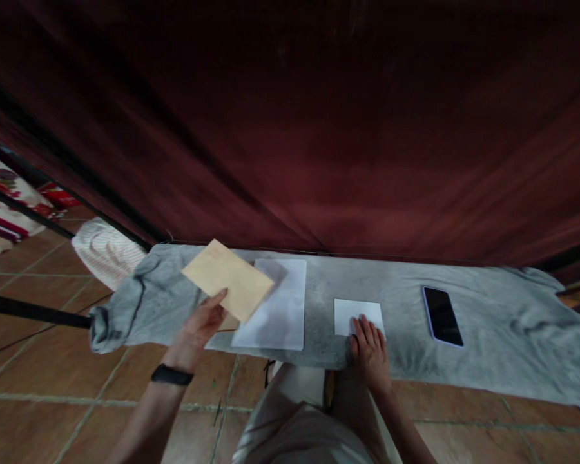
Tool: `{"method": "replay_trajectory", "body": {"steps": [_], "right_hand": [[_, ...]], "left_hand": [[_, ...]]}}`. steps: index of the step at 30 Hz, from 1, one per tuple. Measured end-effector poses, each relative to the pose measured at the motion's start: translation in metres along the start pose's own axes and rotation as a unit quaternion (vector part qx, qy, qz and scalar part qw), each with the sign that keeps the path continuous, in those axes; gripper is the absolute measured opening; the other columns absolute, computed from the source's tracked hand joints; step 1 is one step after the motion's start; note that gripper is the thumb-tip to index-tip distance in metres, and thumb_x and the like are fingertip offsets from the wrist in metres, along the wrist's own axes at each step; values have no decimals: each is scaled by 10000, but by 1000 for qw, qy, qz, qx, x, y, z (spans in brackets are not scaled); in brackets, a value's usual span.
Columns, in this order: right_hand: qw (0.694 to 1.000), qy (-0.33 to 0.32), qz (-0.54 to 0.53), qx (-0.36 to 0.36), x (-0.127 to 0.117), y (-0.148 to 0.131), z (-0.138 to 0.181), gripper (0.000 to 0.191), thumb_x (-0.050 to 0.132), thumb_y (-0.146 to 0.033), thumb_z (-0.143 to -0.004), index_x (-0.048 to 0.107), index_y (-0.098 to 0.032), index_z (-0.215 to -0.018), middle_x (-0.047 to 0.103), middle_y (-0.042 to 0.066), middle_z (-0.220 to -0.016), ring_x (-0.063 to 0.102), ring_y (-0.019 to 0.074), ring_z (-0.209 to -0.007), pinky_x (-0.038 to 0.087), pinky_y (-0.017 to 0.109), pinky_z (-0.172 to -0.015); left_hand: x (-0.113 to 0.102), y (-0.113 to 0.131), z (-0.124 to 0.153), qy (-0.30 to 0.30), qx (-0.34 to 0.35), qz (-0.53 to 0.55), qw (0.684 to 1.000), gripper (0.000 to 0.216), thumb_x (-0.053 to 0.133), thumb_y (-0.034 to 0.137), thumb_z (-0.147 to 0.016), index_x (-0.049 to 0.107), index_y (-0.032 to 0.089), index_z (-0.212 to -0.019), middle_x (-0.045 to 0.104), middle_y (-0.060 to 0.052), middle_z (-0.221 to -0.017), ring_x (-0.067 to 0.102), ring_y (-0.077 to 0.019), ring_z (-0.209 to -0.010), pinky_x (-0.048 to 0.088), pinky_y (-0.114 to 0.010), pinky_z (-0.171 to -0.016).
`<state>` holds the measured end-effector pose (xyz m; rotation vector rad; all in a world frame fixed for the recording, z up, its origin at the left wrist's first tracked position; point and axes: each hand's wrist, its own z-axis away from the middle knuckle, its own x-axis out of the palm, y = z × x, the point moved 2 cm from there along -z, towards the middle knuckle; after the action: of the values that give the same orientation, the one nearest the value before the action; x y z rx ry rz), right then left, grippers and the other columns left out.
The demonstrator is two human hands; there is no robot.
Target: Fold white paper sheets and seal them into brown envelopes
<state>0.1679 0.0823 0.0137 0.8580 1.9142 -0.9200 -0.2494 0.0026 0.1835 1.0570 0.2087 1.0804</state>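
The person's lap (299, 412) sits under the near edge of the grey cloth (406, 290). There the right hand (371, 353) lies flat, fingers apart, on a small white paper (355, 314) that could slip off the edge. The left hand (200, 325) pinches a tan envelope (228, 280) by one corner over a white sheet (280, 309), a thin hold that may let it droop. Open cloth reaches to the phone (442, 316), and a curtain (319, 129) closes the far side.

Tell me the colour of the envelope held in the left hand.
Tan, a pale brown envelope; the head view shows it best.
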Motion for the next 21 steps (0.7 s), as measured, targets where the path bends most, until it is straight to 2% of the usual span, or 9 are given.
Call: {"method": "replay_trajectory", "body": {"steps": [4, 6, 8, 9, 11, 12, 16, 19, 21], "right_hand": [[992, 11, -119, 42, -11, -5, -12, 470, 401, -414, -1025, 524, -215, -1432, 462, 133, -1539, 377, 319, -1443, 332, 578, -1158], [967, 1, -237, 98, -23, -15, -22, 513, 450, -521, -989, 582, -205, -1372, 482, 153, -1516, 390, 336, -1432, 352, 592, -1146], [900, -41, -386, 196, -34, -29, -34, 561, 470, -618, -947, 631, -216, -1305, 584, 151, -1411, 511, 327, -1330, 408, 568, -1110], [847, -80, -467, 242, -39, -38, -39, 580, 481, -653, -929, 636, -229, -1293, 639, 135, -1341, 567, 314, -1266, 450, 540, -1076], [730, -142, -604, 288, -48, -56, -48, 608, 549, -706, -866, 666, -234, -1231, 720, 105, -1175, 654, 292, -1114, 528, 476, -974], [695, -150, -637, 298, -52, -64, -51, 597, 609, -713, -818, 690, -232, -1161, 741, 91, -1103, 676, 285, -1046, 551, 443, -921], [629, -150, -685, 335, -60, -75, -57, 568, 765, -689, -642, 714, -219, -959, 759, 61, -874, 705, 277, -872, 576, 375, -748], [572, -181, -721, 347, -63, -75, -56, 474, 757, -619, -655, 715, -226, -918, 760, 61, -861, 716, 267, -850, 575, 353, -702], [549, -201, -737, 337, -66, -74, -55, 419, 763, -542, -663, 715, -219, -925, 765, 63, -894, 720, 248, -831, 570, 334, -696]], "left_hand": [[50, -85, 27, -34, -42, 56, 997, 255, 784, 0, -683, 642, 165, -816, 711, 39, -779, 627, -53, -563, 423, -136, -445], [70, -123, 40, -35, -60, 91, 993, 287, 832, 24, -630, 621, 169, -758, 705, 49, -757, 629, -50, -568, 446, -141, -474], [84, -149, 52, -36, -71, 95, 992, 323, 875, 68, -588, 601, 180, -717, 698, 62, -729, 634, -56, -573, 471, -152, -503], [89, -158, 58, -43, -77, 88, 992, 333, 892, 95, -572, 607, 185, -720, 702, 61, -733, 644, -64, -587, 488, -161, -524], [94, -168, 68, -66, -86, 70, 992, 340, 914, 152, -559, 635, 193, -751, 719, 47, -762, 665, -84, -630, 521, -178, -574], [96, -171, 72, -78, -89, 60, 991, 344, 919, 172, -558, 647, 196, -768, 726, 40, -779, 672, -92, -649, 532, -184, -594], [93, -174, 76, -103, -101, 45, 989, 335, 917, 182, -588, 661, 191, -803, 724, 30, -798, 658, -90, -647, 527, -181, -580], [91, -175, 73, -123, -128, 42, 983, 258, 873, 184, -677, 665, 191, -830, 720, 23, -825, 653, -79, -647, 503, -171, -552], [91, -175, 72, -129, -139, 47, 981, 235, 848, 173, -707, 666, 197, -852, 727, 22, -860, 660, -77, -667, 493, -165, -548]]}}
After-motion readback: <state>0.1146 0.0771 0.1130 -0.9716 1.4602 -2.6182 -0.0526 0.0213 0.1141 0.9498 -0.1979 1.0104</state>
